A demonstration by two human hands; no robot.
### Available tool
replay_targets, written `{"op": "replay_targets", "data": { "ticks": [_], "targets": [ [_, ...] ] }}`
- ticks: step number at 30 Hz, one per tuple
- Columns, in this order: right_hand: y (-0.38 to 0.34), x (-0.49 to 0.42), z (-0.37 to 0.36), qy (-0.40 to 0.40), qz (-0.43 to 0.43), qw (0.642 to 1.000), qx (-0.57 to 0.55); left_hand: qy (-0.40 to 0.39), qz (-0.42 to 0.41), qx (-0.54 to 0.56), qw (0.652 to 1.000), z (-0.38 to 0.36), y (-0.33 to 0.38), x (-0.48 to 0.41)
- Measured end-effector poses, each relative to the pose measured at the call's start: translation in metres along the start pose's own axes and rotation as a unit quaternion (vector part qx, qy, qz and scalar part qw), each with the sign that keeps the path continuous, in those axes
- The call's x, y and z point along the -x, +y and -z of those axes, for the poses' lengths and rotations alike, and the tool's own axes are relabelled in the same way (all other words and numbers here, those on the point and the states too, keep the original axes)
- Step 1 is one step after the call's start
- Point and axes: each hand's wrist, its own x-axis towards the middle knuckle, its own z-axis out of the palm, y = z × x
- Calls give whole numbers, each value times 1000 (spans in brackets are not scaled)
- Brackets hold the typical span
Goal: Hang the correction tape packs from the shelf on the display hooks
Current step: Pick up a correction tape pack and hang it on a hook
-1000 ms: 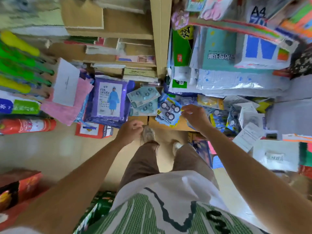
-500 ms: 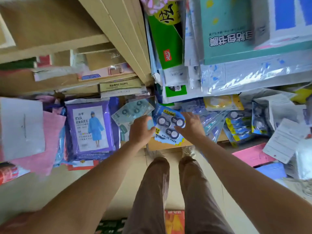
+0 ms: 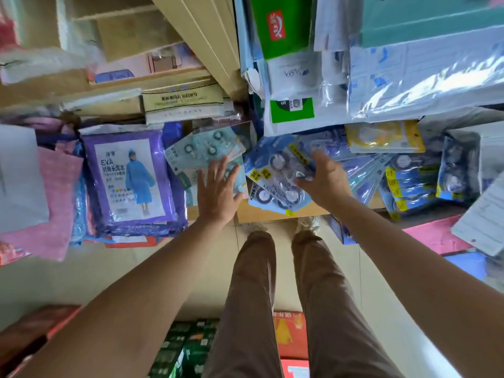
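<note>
A blue correction tape pack (image 3: 274, 170) with several round tape rolls lies on a stack at the front edge of the shelf, in the middle of the view. My right hand (image 3: 326, 182) grips its right side, with the fingers curled over its face. Teal correction tape packs (image 3: 203, 150) lie just left of it. My left hand (image 3: 216, 193) rests flat on them, fingers spread and holding nothing. More blue packs (image 3: 409, 184) fan out to the right, under a yellow pack (image 3: 383, 137). No display hook is in view.
A purple raincoat package (image 3: 128, 175) lies left of the teal packs, with pink sheets (image 3: 54, 203) beyond it. Stacked paper goods and a green box (image 3: 281, 28) fill the shelf above. My legs and boxes (image 3: 290, 334) on the floor are below.
The view has drawn closer to the shelf. My left hand opened and spread flat over the teal packs. My right hand shifted further onto the blue pack, which tilted.
</note>
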Motion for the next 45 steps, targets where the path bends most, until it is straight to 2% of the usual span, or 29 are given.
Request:
{"op": "replay_targets", "data": {
  "ticks": [5,8,10,12,14,16,18,20,23,26,31,35,38,40,42,45],
  "targets": [
    [31,52,33,20,-70,989,-129,18,94,71,993,11,41,6],
    [51,83,39,54,-91,977,-185,95,133,181,970,17,75,22],
    [63,98,39,71,-105,973,-194,88,183,305,930,17,99,31],
    [74,111,39,80,-112,973,-186,44,265,421,866,13,123,34],
    [81,120,40,83,-119,972,-185,23,336,493,802,12,146,32],
    [88,125,41,78,-121,972,-184,12,394,521,757,12,162,23],
    [94,127,41,74,-122,973,-184,-20,442,499,745,13,169,12],
    [99,127,41,70,-123,971,-191,-54,476,449,754,14,171,1],
    [105,124,40,73,-124,970,-198,-42,498,438,747,6,168,-11],
    [109,122,37,75,-126,968,-201,5,497,483,721,3,163,-12],
    [109,127,41,76,-126,965,-218,50,429,646,629,11,157,12],
    [101,140,55,75,-127,963,-225,48,394,667,631,27,144,32],
    [89,152,72,76,-123,960,-240,11,402,631,663,45,129,47],
    [81,161,83,78,-114,960,-242,2,397,597,697,63,120,58],
    [71,171,96,80,-107,963,-234,15,378,549,745,88,113,70],
    [55,187,120,81,-103,963,-236,65,292,475,828,137,106,96]
  ]
}}
